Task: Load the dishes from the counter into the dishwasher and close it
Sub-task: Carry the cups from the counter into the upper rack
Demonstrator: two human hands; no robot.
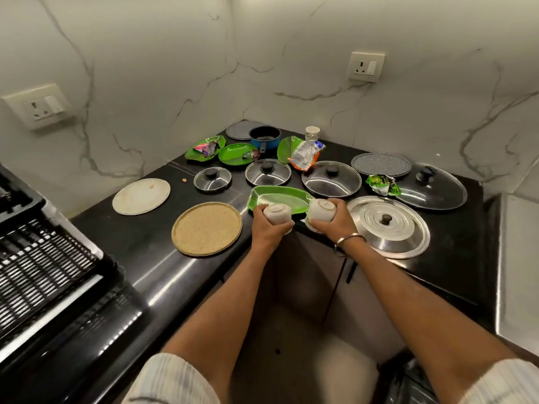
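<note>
My left hand (269,228) grips a small white cup (277,212) held upside down, at the front edge of the black counter (140,237). My right hand (335,220) grips a second white cup (320,209), also bottom up, just to the right. Both cups hover in front of a green leaf-shaped tray (280,198). A tan woven plate (207,228) and a white plate (141,196) lie to the left. The dishwasher rack (38,258) stands pulled out at the far left.
Three glass lids (212,179) (267,172) (331,179), a large steel lid (388,225), a dark glass lid (431,186), a grey plate (380,164), green plates (236,153), a blue saucepan (264,137), a paper cup (312,133) and wrappers (306,154) crowd the counter.
</note>
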